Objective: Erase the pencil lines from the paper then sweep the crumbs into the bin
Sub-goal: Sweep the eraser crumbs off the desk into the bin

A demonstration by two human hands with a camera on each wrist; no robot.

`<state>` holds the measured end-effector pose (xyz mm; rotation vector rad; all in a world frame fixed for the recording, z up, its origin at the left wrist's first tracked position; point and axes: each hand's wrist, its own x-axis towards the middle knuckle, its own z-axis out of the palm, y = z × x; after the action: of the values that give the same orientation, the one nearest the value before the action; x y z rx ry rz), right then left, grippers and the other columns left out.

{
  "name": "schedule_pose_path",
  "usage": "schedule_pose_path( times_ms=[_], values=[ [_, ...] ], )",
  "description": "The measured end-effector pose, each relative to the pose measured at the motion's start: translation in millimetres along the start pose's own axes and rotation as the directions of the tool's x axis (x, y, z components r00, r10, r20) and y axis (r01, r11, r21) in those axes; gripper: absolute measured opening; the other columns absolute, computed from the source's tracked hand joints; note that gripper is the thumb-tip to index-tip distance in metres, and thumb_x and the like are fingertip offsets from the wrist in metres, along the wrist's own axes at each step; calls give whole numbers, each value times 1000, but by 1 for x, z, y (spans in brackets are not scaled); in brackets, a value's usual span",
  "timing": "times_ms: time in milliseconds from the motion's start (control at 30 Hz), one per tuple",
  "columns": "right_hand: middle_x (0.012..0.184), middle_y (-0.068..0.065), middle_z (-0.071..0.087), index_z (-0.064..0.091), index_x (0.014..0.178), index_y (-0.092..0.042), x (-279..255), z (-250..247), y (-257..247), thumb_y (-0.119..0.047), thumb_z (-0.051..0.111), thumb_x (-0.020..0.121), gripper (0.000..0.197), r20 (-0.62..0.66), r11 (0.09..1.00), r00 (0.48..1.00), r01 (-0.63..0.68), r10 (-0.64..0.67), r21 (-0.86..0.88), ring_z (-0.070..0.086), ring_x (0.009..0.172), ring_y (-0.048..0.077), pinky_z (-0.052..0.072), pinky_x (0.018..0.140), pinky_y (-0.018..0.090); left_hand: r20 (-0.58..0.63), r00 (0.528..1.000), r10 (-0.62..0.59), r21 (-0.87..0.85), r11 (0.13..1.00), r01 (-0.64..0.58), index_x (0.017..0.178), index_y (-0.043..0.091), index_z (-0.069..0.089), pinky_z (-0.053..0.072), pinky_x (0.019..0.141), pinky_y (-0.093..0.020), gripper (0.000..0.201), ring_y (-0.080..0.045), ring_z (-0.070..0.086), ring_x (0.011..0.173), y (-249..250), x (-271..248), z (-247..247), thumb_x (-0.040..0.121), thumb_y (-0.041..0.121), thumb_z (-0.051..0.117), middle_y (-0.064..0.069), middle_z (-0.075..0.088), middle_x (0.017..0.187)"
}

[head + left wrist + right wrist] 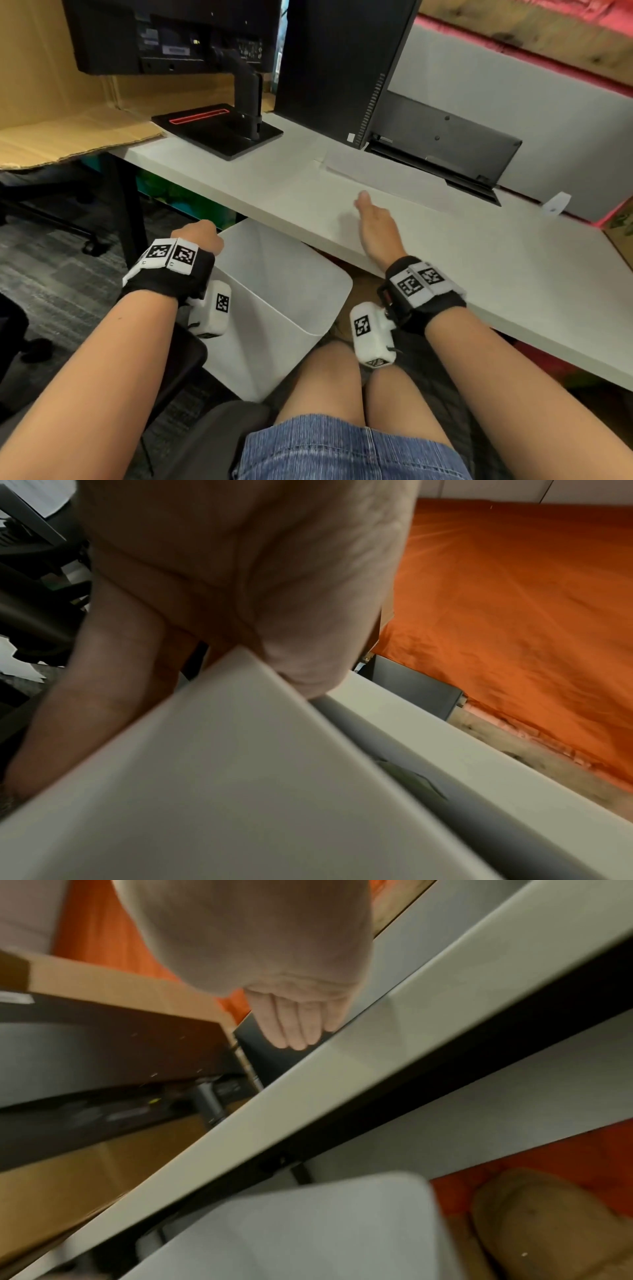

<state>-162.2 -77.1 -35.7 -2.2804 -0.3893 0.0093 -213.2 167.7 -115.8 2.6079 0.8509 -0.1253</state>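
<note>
My left hand (198, 236) grips the rim of a white plastic bin (274, 291) and holds it tilted just below the front edge of the white desk (513, 291). In the left wrist view my left hand (212, 631) has its thumb inside the bin wall (240, 777) and its fingers outside. My right hand (373, 222) rests on its edge on the desk near the front, thumb up, holding nothing. Its fingers (298, 1026) hang loosely above the desk top (308, 1096), with the bin (308, 1231) below. A white sheet of paper (394, 178) lies beyond the hand. No crumbs show.
A monitor on a black stand (219, 130) and a dark computer case (342, 68) stand at the back of the desk. A black flat device (445, 150) lies behind the paper. A small white object (556, 204) sits at the far right. My knees are under the desk.
</note>
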Motion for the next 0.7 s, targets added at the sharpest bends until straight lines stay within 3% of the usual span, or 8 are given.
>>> schedule_pose_path(
  times_ms=[133, 200, 267, 333, 400, 533, 633, 700],
  values=[
    [135, 26, 44, 36, 137, -5, 9, -23, 37, -33, 10, 101, 52, -25, 883, 983, -176, 183, -435, 38, 125, 38, 29, 106, 42, 6, 1000, 18, 10, 1000, -18, 111, 2, 59, 39, 79, -30, 26, -33, 58, 107, 2, 1, 2, 92, 13, 47, -16, 61, 116],
    [131, 25, 45, 32, 137, -7, 9, -12, 41, -34, 12, 100, 50, -16, 809, 984, -154, 177, -567, 36, 122, 39, 30, 102, 45, 6, 1000, 23, 18, 1000, -24, 113, 2, 59, 40, 81, -31, 27, -33, 57, 108, 3, 2, 4, 92, 13, 47, -16, 60, 118],
    [121, 24, 47, 33, 131, -7, 9, 13, 30, -35, 12, 97, 49, 58, 805, 995, -32, 81, -592, 39, 114, 36, 35, 93, 43, 5, 1000, 22, 24, 999, -23, 114, 3, 59, 41, 84, -31, 27, -33, 57, 109, 2, 3, 4, 93, 14, 47, -16, 60, 118],
    [124, 25, 46, 38, 130, -3, -1, 42, 11, -41, 2, 91, 65, 104, 859, 995, 59, -7, -509, 40, 114, 35, 35, 94, 44, 9, 1000, 30, 18, 999, -30, 111, 3, 60, 41, 82, -30, 25, -32, 58, 106, 1, 4, 4, 92, 14, 48, -15, 62, 115],
    [128, 20, 47, 42, 130, -3, -17, 62, -9, -34, 6, 97, 57, 128, 919, 984, 160, -122, -361, 41, 119, 33, 33, 98, 42, 8, 999, 33, 14, 999, -33, 109, 3, 61, 39, 79, -29, 24, -31, 59, 104, 1, 5, 4, 92, 14, 48, -15, 62, 113],
    [132, 9, 55, 54, 130, -10, -40, 59, -23, -39, 20, 102, 53, 212, 979, 967, 108, -144, 174, 47, 125, 20, 27, 98, 20, 3, 1000, 29, 8, 1000, -29, 107, 2, 61, 39, 76, -28, 24, -31, 59, 101, -1, 5, 4, 91, 13, 48, -15, 63, 109],
    [134, 7, 54, 55, 128, -9, -33, 33, -16, -40, 20, 101, 54, -35, 965, 997, 80, -74, 250, 46, 126, 18, 27, 97, 19, -5, 1000, 26, -9, 1000, -26, 105, 2, 62, 37, 73, -27, 23, -29, 57, 90, -3, 7, 3, 90, 12, 48, -15, 63, 107],
    [125, 14, 57, 57, 122, -5, -21, 7, -3, -38, 20, 102, 54, -186, 981, 982, 4, 33, 192, 50, 119, 24, 31, 95, 25, -6, 999, 34, -21, 999, -34, 104, 1, 61, 37, 73, -27, 22, -29, 55, 88, -4, 9, 3, 90, 12, 49, -16, 63, 105]
  ],
)
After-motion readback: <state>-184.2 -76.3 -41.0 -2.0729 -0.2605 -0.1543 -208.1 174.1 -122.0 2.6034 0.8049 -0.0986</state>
